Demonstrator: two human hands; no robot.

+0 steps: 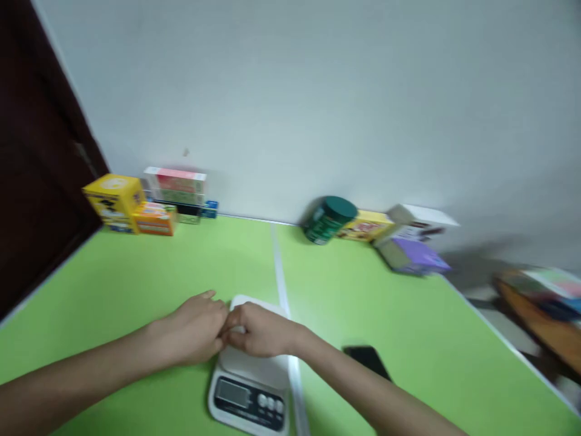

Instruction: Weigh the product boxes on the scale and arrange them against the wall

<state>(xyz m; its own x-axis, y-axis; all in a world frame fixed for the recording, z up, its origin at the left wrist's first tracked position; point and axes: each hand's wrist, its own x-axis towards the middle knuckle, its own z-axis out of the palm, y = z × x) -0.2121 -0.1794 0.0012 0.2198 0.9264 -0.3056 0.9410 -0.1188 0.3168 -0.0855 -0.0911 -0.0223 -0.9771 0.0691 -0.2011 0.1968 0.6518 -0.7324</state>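
A white kitchen scale [254,369] lies on the green table [190,266], its display and buttons toward me. Over the scale's upper left part my left hand [202,327] and my right hand [256,330] meet at the fingertips. The fingers of my left hand are curled, with one digit sticking out at the top. Thumb and forefinger of my right hand are pinched together against the left hand. Anything between the fingers is hidden or too small to make out. A black phone-like object [367,360] lies right of the scale, partly behind my right forearm.
Along the wall at the back left stand a yellow box [115,203], an orange box [157,219] and a red-white box [176,184]. Back right are a green jar [329,221], a yellow packet [365,225], a white box [420,221] and a purple box [415,255].
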